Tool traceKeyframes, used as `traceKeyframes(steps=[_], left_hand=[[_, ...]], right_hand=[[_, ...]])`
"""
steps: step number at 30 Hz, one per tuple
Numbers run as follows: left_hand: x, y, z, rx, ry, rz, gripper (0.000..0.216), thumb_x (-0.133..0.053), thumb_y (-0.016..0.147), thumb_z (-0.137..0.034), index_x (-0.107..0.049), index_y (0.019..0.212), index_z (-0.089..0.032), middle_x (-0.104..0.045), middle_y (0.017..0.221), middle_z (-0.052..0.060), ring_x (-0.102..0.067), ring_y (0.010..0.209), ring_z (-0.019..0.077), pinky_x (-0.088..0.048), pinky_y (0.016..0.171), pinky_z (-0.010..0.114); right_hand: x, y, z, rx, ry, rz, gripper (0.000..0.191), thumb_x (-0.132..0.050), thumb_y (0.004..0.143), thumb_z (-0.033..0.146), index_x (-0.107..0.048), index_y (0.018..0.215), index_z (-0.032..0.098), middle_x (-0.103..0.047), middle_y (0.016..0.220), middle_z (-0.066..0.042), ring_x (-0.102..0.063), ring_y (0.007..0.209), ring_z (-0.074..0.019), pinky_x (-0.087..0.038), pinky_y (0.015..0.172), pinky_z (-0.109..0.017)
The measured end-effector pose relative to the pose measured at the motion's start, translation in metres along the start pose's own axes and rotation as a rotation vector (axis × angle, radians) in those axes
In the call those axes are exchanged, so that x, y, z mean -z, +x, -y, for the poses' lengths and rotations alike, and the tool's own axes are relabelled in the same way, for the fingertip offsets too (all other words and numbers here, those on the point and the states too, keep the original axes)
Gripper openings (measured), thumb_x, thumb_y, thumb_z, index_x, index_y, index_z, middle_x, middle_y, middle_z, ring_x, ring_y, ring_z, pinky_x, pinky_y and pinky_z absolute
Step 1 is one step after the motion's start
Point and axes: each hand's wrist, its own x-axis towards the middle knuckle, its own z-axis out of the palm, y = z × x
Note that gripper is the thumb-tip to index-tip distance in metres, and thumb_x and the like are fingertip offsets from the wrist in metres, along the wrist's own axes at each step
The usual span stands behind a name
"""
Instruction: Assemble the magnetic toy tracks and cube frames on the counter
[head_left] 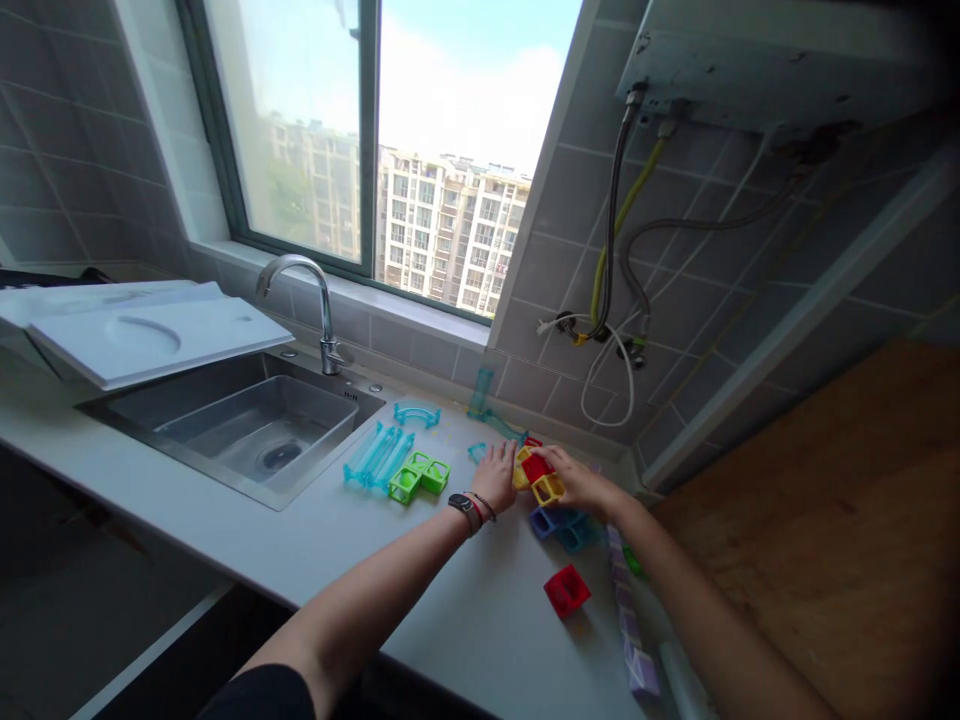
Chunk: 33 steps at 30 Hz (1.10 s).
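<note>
Both of my hands meet at a small cluster of yellow and red hollow toy cubes on the counter. My left hand (496, 478), with a dark band and bracelets at the wrist, presses against the cluster's left side; its fingers close on a yellow cube (520, 474). My right hand (576, 482) grips the cluster from the right, around a red cube (536, 467) and another yellow cube (547, 489). Just below lie blue-purple cubes (546, 522) and a teal cube (574, 534). Nearer me sits a separate red cube (568, 591). The right hand partly hides the cluster.
Green cubes (420, 475), clear blue track pieces (380, 455) and a curved blue piece (417, 415) lie left. Behind stands a teal tube (481, 392). A purple strip (630, 620) lies right. The sink (277, 495) and faucet (326, 320) are further left, below a window.
</note>
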Motion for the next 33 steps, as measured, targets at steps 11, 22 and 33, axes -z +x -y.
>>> traceKeyframes(steps=[11, 22, 33], left_hand=[[-0.012, 0.004, 0.017, 0.030, -0.157, 0.024, 0.027, -0.056, 0.085, -0.007, -0.070, 0.106, -0.017, -0.069, 0.109, 0.016, -0.058, 0.116, 0.0338, -0.047, 0.097, 0.057], [0.080, -0.084, 0.012, 0.129, -1.589, -0.071, 0.048, -0.053, 0.098, -0.040, -0.041, 0.144, -0.029, -0.054, 0.145, 0.012, -0.053, 0.133, 0.0288, -0.049, 0.103, 0.054], [0.088, -0.158, 0.007, -0.031, -1.340, -0.341, 0.031, -0.064, 0.093, -0.026, -0.061, 0.124, -0.025, -0.060, 0.138, 0.011, -0.054, 0.132, 0.0309, -0.045, 0.110, 0.054]], right_hand=[[-0.004, -0.014, 0.004, -0.043, -0.108, 0.104, 0.105, -0.080, 0.063, 0.017, -0.030, 0.153, 0.034, -0.036, 0.154, -0.010, -0.051, 0.131, -0.0311, -0.043, 0.108, -0.041], [0.015, -0.019, 0.069, -0.063, 0.027, -0.086, 0.097, -0.075, 0.077, 0.046, -0.021, 0.157, 0.036, -0.015, 0.166, -0.008, -0.017, 0.152, -0.0342, -0.019, 0.120, -0.056], [-0.073, -0.019, 0.189, -0.456, 1.488, -0.076, 0.054, -0.056, 0.085, 0.070, -0.062, 0.112, 0.024, -0.067, 0.099, -0.008, -0.065, 0.077, -0.0194, -0.053, 0.054, -0.027]])
